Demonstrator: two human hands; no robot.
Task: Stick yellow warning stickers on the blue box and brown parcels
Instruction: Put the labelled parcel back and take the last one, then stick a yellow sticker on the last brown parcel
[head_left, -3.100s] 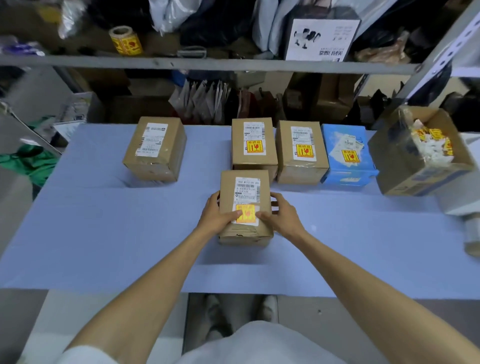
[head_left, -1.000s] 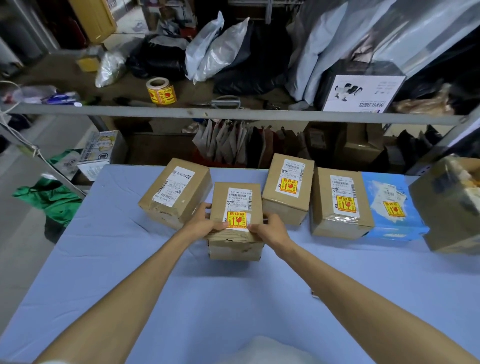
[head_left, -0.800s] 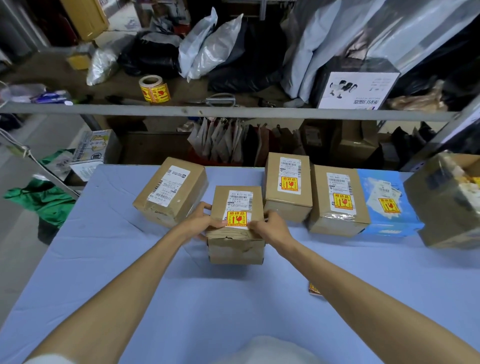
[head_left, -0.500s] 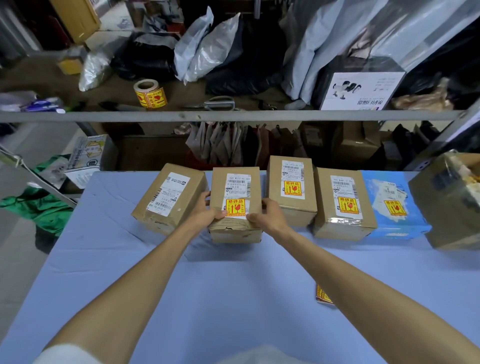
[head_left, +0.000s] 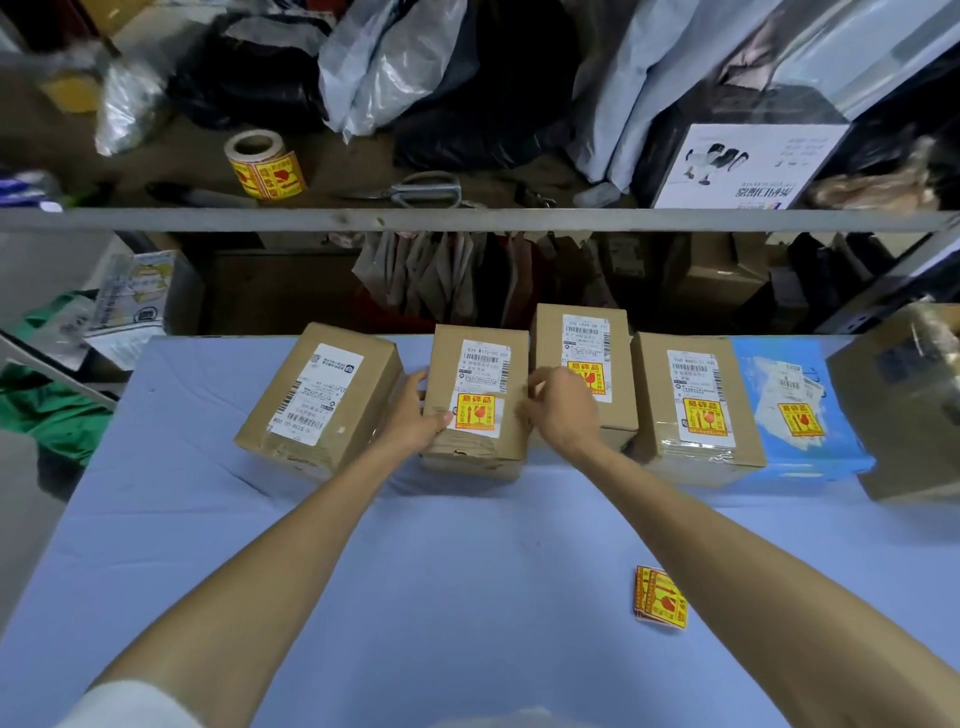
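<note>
- Tabletop (head_left: 467, 571) under pale blue cloth, cluttered grey shelf (head_left: 467, 219) behind.
- Brown cardboard parcel (head_left: 475, 454) between grips: left grip (head_left: 415, 415) clasps its side; right grip (head_left: 563, 410) blurred, hold unclear.

Parcel packing/dispatch storeroom. Brown parcels (head_left: 691, 415) with shipping labels line a cloth-covered table (head_left: 363, 571). Shelf (head_left: 519, 219) behind holds poly mailer bags (head_left: 384, 67), a warning-sticker roll (head_left: 262, 166) and scissors (head_left: 421, 189).
</note>
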